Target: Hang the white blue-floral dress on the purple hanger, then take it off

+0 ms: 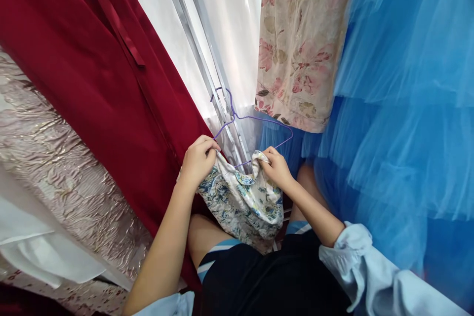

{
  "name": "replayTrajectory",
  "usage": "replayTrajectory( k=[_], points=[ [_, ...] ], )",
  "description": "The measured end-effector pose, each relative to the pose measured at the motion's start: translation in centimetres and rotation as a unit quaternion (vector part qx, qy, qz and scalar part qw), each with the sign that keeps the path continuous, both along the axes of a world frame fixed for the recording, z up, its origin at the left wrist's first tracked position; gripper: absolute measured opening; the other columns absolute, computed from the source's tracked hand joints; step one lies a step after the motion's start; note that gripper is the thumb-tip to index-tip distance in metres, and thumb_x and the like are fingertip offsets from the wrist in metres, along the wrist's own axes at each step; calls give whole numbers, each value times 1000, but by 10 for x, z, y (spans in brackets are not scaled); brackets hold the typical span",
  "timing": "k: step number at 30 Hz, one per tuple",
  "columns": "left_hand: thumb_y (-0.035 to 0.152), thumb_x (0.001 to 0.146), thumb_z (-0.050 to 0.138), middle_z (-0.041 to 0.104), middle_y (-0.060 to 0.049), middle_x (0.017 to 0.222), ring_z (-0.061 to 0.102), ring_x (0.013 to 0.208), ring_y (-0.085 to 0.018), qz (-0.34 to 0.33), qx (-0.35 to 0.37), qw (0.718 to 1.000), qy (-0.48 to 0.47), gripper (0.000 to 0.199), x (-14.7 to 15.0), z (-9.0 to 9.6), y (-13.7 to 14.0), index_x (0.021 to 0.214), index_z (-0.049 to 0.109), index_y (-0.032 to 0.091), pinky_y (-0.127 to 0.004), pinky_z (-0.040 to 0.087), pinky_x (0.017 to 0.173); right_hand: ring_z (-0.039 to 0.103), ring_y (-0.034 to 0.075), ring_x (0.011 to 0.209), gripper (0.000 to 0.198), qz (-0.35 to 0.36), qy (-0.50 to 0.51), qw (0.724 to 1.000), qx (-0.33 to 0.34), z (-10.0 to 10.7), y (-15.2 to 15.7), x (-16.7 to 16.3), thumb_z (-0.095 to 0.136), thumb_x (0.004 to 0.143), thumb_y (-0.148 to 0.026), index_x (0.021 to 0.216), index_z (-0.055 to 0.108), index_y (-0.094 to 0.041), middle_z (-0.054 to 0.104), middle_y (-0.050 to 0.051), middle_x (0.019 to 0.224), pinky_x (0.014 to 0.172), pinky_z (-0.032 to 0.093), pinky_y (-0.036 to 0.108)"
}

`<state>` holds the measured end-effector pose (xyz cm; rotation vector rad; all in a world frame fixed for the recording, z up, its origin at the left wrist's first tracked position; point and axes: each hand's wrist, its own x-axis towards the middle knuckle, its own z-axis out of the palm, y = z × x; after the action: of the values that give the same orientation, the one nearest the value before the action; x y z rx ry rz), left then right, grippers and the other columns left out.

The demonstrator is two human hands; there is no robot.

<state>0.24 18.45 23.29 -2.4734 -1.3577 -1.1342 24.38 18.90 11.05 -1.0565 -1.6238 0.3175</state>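
A white garment with a blue and yellow floral print (240, 207) hangs in front of my lap, its neckline at the top. My left hand (202, 155) is closed on the left shoulder edge of the cloth, close to the left arm of a thin purple hanger (262, 118). My right hand (276, 168) pinches the right side of the neckline. The hanger's left end goes behind my left hand and the cloth. Its right end shows bare above my right hand. The hook stands upright in front of pale metal rails.
Long garments hang all around: a dark red one (111, 84) and a textured pinkish one (66, 168) at left. White fabric (237, 19), a beige floral piece (303, 44) and blue tulle (400, 108) hang behind and at right. Metal rails (203, 54) run down the middle.
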Motion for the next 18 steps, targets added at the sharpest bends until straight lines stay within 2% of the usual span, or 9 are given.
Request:
replayTrajectory(
  k=[3,6,8,11,14,16,18],
  points=[
    [14,85,51,70,-3,104,67,98,-22,40,38,998,-31,23,11,1,2,98,68,24,-31,48,88,64,20,83,22,21,9,1000,17,1,-4,4,53,92,-21,79,71,-21,63,4,88,77,50,31],
    [13,83,53,72,-3,107,68,100,-24,83,35,995,-53,33,11,0,5,112,65,25,-32,49,88,63,23,105,25,7,36,998,52,5,-2,20,49,96,-24,97,75,-22,64,9,111,94,50,36],
    [14,83,52,72,-4,102,68,95,-23,80,32,995,-49,28,8,-1,8,104,68,24,-31,49,84,57,25,120,29,-59,80,991,87,10,5,38,47,98,-28,107,74,-21,57,12,125,105,45,40],
    [16,83,51,71,-4,91,66,84,-21,66,36,996,-46,21,3,-1,14,85,71,21,-30,48,75,50,27,129,30,-153,126,973,122,22,22,70,50,98,-36,106,73,-19,54,14,130,114,37,43],
    [15,81,51,71,-3,88,65,79,-20,55,31,996,-68,23,1,-2,16,85,73,21,-29,47,73,52,27,123,30,-141,144,973,114,34,37,96,55,94,-45,95,70,-18,60,12,119,112,37,43],
    [16,82,51,72,-3,91,65,82,-20,51,28,996,-72,25,2,-4,15,89,74,21,-29,48,77,59,26,103,35,-104,161,977,94,40,43,107,57,92,-52,82,65,-19,64,7,96,99,46,41],
    [18,84,52,72,-2,95,66,87,-20,61,27,996,-65,24,1,-6,14,93,74,22,-29,48,81,60,22,79,43,-74,177,979,70,45,45,115,59,88,-59,71,59,-20,59,1,71,82,51,37]
  ],
)
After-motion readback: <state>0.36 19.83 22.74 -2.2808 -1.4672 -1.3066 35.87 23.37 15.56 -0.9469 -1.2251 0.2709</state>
